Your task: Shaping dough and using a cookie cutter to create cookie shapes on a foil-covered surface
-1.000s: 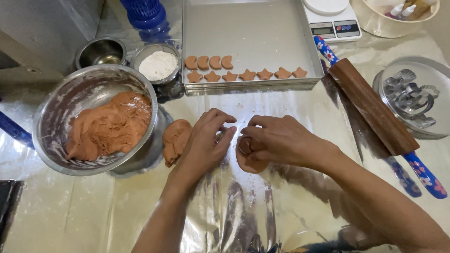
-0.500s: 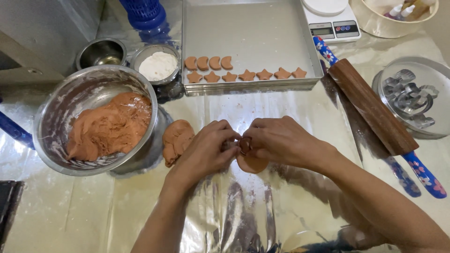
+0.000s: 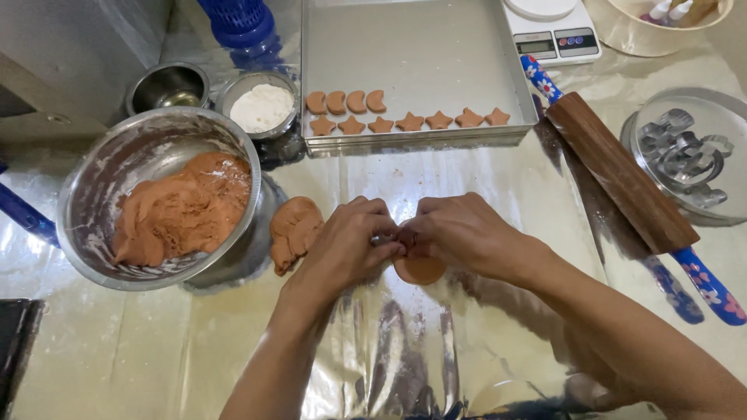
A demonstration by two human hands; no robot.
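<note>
A small flattened round of brown dough (image 3: 420, 270) is being pinched between the fingertips of the left hand (image 3: 346, 245) and the right hand (image 3: 459, 233), whose fingers are being pressed together over its upper edge; whether a cutter is being gripped there cannot be told. The round is being held just over the foil-covered table (image 3: 482, 342), in front of the metal baking tray (image 3: 420, 47), where crescent cookies (image 3: 346, 102) and star cookies (image 3: 408, 121) are being kept in two rows. A lump of dough (image 3: 293, 232) is lying just left of the left hand, beside the steel mixing bowl (image 3: 101, 167) filled with dough. A wooden rolling pin (image 3: 618, 171) is lying right of the tray, near a dish of metal cutters (image 3: 689, 152).
</note>
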